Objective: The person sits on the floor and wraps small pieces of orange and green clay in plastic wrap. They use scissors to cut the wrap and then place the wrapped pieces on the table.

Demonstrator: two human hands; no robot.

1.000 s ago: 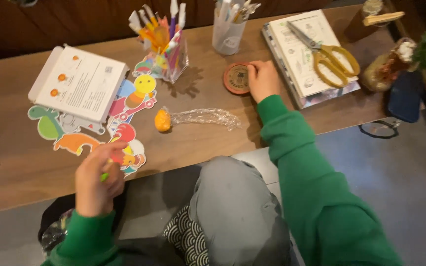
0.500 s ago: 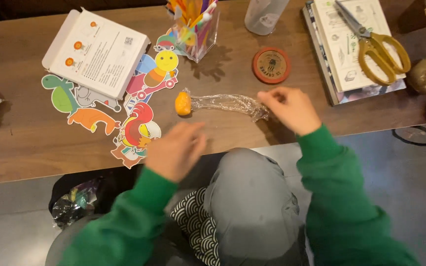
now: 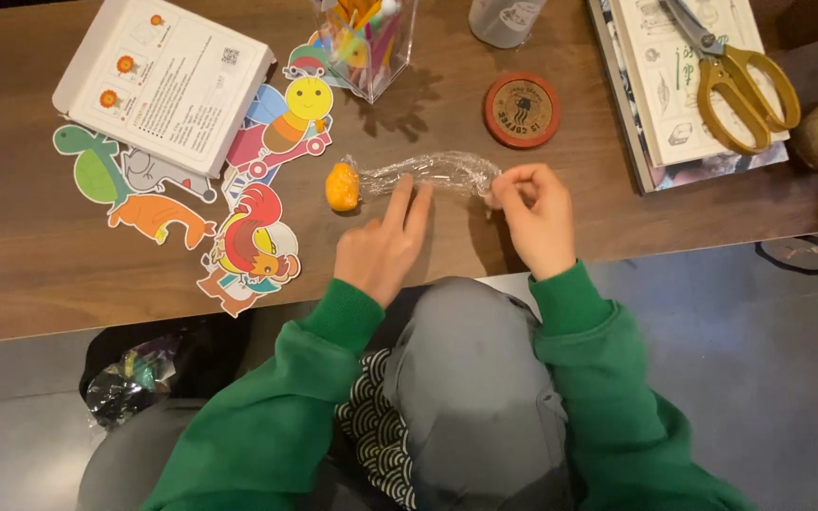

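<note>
A small orange lump (image 3: 342, 185) sits at the left end of a long twist of clear plastic wrap (image 3: 428, 172) lying on the wooden table (image 3: 30, 265). My left hand (image 3: 385, 241) rests flat with two fingers stretched onto the middle of the wrap. My right hand (image 3: 534, 216) pinches the wrap's right end between thumb and fingers. Both sleeves are green.
Colourful animal cut-outs (image 3: 239, 237) and a white box (image 3: 165, 80) lie at the left. A clear pen holder (image 3: 366, 43), a round brown coaster (image 3: 521, 110), and yellow-handled scissors (image 3: 745, 80) on a book (image 3: 684, 132) stand behind. A dark bag (image 3: 134, 378) is on the floor.
My right hand moved from the coaster to the wrap's right end and took hold of it. My left hand came from the cut-outs to the middle of the wrap.
</note>
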